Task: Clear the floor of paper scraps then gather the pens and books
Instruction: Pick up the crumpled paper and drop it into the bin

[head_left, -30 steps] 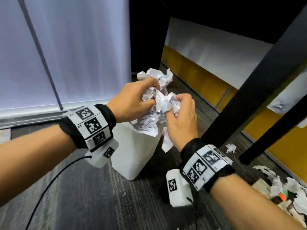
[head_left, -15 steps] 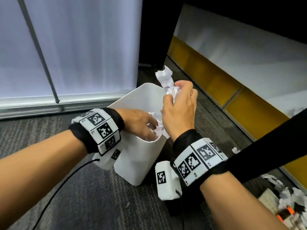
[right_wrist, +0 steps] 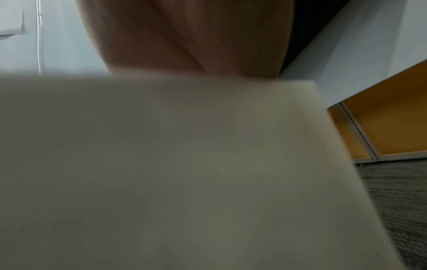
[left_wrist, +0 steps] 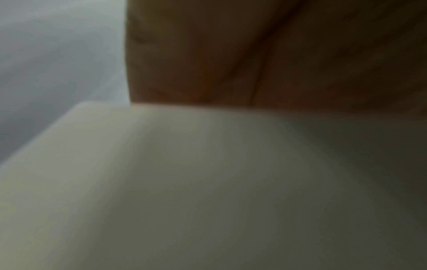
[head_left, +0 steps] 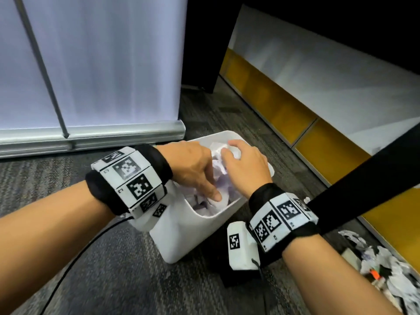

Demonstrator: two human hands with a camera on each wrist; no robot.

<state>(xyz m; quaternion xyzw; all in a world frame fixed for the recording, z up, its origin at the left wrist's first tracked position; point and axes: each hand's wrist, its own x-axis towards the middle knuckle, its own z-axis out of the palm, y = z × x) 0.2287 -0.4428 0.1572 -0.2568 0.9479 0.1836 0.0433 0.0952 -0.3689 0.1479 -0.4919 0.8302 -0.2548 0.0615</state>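
Note:
A white bin stands on the grey carpet, filled with crumpled paper. Both my hands are inside its mouth. My left hand reaches down with straight fingers and presses on the paper. My right hand has its fingers curled over a white paper wad at the far rim. More paper scraps lie in a heap at the lower right, with an orange pen among them. Both wrist views are blurred, showing only palm and the bin wall close up.
A black table leg slants across the right side, just beyond my right wrist. A banner stand's metal base runs along the left rear. A yellow and white partition lines the right. One small scrap lies by the leg.
Both hands have gone from holding the paper bundle above the bin to down inside it. My right hand lowered its wad to the rim. The view tilted downward.

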